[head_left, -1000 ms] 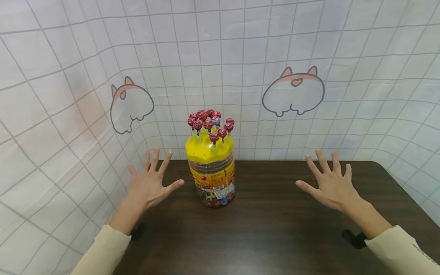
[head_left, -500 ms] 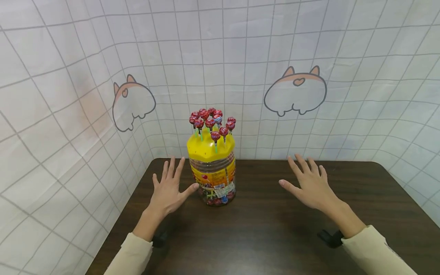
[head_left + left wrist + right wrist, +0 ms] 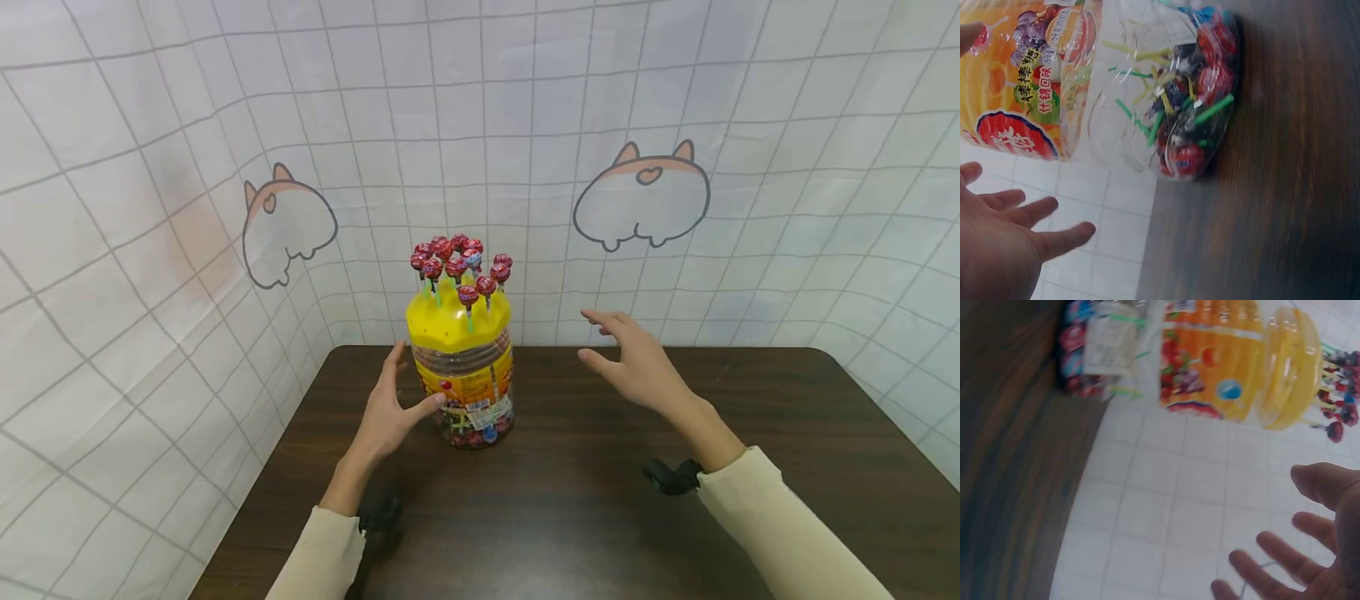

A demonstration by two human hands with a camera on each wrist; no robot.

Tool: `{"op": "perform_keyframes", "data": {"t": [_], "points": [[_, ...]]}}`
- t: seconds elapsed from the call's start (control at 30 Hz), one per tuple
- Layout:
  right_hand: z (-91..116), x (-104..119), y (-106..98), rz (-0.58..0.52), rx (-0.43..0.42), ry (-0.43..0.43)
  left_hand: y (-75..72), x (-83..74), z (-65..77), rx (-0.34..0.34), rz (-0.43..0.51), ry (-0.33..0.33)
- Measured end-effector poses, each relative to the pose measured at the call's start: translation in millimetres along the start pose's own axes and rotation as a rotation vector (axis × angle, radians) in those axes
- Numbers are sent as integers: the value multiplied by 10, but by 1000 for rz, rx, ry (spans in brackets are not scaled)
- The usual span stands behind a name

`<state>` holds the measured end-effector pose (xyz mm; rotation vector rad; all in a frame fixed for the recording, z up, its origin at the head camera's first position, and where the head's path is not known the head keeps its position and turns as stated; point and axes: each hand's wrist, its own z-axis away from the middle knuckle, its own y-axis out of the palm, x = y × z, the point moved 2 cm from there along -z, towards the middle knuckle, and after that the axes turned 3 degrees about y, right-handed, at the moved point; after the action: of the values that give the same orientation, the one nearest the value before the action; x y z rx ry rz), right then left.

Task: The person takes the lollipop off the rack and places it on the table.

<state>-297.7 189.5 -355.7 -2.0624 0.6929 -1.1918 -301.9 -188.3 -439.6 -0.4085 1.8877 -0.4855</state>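
A clear plastic lollipop jar (image 3: 465, 387) with an orange and yellow label stands upright on the dark wooden table. Several red-wrapped lollipops (image 3: 455, 268) stick up by their sticks from its yellow lid (image 3: 450, 327). More lollipops (image 3: 1179, 106) lie in the bottom of the jar, as the left wrist view shows. My left hand (image 3: 388, 421) is at the jar's left side with fingers spread and thumb in front of it; whether the thumb touches is unclear. To the right of the jar, my right hand (image 3: 637, 367) hovers apart from it, palm facing it and fingers loosely extended, holding nothing.
A white grid-patterned cloth (image 3: 525, 108) with cartoon animal prints hangs behind the table and along its left and right sides. The dark table (image 3: 555, 517) reaches to the cloth at the back. Black straps with devices (image 3: 672, 477) sit at the wrists.
Both hands have moved inward toward the jar, the left rightward to its side and the right leftward. The right palm has turned to face it. The jar stays in place.
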Motion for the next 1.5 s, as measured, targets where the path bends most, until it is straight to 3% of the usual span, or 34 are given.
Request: {"op": "perform_keyframes", "data": {"t": [0.27, 0.67, 1.03, 1.37, 1.5], "points": [[-375, 220, 56, -295, -53, 0, 78, -7, -104, 28, 279, 91], [-795, 390, 165, -528, -76, 2, 143, 47, -237, 90, 418, 116], [-1026, 495, 239, -633, -39, -26, 149, 147, -355, 221, 514, 135], [-1099, 542, 255, -635, -22, -42, 173, 207, -472, 312, 551, 165], [-1116, 558, 265, -639, -10, -45, 186, 227, -501, 317, 580, 170]]}}
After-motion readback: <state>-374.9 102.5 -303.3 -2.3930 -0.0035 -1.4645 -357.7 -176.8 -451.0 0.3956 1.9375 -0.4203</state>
